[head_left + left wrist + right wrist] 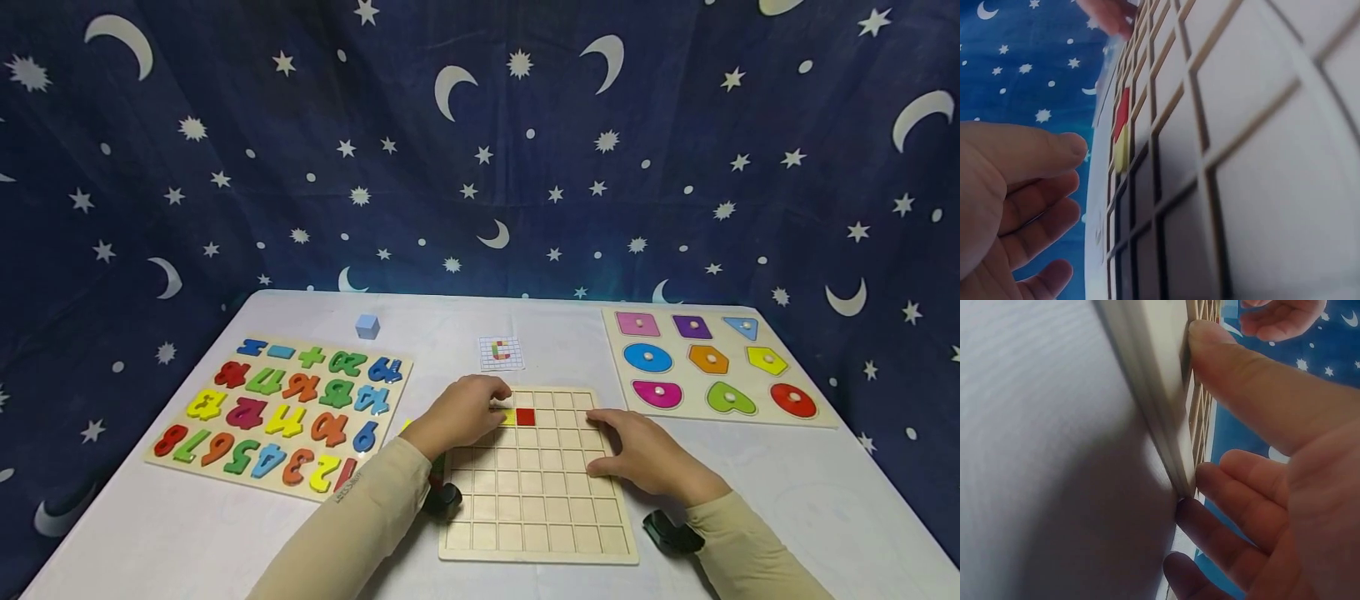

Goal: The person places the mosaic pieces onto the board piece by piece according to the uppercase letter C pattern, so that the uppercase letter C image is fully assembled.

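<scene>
White table (225,533): carried all items. Wooden grid board (536,492): near front edge, centre. Number puzzle (281,412): left side. Shape puzzle (712,367): right rear corner. Right hand (648,458): fingers loosely curled, pressed on board's right edge, likely steadying it. Left hand (461,412): fingertips on yellow tile (508,417), grasp unclear, seating it beside red tile (526,417), second row. Pattern card (501,352): behind board, seemingly reference.
</scene>
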A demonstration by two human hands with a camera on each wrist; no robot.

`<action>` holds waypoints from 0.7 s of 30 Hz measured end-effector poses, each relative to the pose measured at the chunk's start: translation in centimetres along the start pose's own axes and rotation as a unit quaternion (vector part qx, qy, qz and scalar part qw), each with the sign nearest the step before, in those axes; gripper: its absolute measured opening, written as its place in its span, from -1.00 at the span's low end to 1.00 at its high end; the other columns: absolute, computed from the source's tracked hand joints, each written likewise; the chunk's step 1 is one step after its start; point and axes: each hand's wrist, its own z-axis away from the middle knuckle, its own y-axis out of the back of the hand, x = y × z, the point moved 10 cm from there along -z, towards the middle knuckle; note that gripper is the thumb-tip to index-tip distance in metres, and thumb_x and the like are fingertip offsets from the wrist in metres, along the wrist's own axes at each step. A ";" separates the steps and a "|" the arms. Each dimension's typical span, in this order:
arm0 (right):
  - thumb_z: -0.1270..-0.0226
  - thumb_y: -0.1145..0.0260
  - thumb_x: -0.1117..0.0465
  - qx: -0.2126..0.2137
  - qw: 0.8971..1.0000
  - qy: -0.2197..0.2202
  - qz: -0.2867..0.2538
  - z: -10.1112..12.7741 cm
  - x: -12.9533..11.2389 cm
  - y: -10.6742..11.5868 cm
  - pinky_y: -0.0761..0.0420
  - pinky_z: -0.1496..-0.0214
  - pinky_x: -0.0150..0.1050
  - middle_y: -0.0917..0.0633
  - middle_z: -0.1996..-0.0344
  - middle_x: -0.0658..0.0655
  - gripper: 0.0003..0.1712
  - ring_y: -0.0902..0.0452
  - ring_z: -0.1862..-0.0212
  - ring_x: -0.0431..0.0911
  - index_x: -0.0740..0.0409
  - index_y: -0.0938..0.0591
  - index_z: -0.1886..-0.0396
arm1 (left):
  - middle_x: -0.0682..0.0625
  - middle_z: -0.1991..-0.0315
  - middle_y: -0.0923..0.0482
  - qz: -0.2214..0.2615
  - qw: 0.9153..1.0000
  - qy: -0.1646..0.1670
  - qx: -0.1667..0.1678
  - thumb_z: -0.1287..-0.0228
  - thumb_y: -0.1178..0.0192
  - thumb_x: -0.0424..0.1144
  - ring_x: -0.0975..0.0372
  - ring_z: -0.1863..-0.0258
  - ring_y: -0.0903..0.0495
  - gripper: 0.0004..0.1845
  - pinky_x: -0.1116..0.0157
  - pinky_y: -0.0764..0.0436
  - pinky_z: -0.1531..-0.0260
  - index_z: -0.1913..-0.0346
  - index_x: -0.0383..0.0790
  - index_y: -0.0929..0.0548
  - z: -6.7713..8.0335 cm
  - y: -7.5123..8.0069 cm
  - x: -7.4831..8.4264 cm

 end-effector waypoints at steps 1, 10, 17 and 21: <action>-0.04 -0.60 -0.05 0.000 1.000 0.000 0.000 0.0 0.0 0.0 -0.33 -0.32 0.22 -0.54 -0.24 0.28 -0.11 -0.38 -0.29 0.26 0.24 -0.51 -0.32 | -0.08 0.02 -0.68 0.004 1.000 0.002 0.001 -0.27 -0.37 -0.32 0.10 -0.01 -0.63 -0.70 0.15 -0.56 -0.06 -0.04 -0.30 -0.69 0.2 0.2 -0.2; -0.04 -0.60 -0.04 0.003 1.000 0.006 0.002 0.0 0.0 0.0 -0.34 -0.31 0.22 -0.55 -0.23 0.28 -0.12 -0.40 -0.28 0.26 0.25 -0.51 -0.31 | -0.08 0.00 -0.66 0.014 0.999 0.042 0.020 -0.30 -0.35 -0.30 0.07 -0.04 -0.60 -0.69 0.09 -0.54 -0.11 -0.08 -0.27 -0.67 1.8 2.3 -2.1; -0.04 -0.60 -0.02 0.004 1.000 0.010 0.001 -0.1 -0.1 0.0 -0.34 -0.32 0.21 -0.55 -0.22 0.28 -0.13 -0.40 -0.29 0.26 0.27 -0.51 -0.31 | -0.08 0.03 -0.66 0.012 0.997 0.063 0.047 -0.25 -0.38 -0.33 0.05 -0.04 -0.60 -0.67 0.07 -0.54 -0.09 -0.07 -0.28 -0.68 3.0 4.0 -3.7; -0.04 -0.61 -0.03 0.003 1.000 0.006 0.002 0.0 0.0 0.0 -0.33 -0.32 0.22 -0.55 -0.23 0.28 -0.12 -0.39 -0.29 0.26 0.26 -0.51 -0.31 | -0.07 0.02 -0.65 0.014 0.995 0.085 0.050 -0.25 -0.38 -0.32 0.05 -0.02 -0.59 -0.67 0.07 -0.55 -0.09 -0.07 -0.27 -0.68 3.7 4.4 -4.9</action>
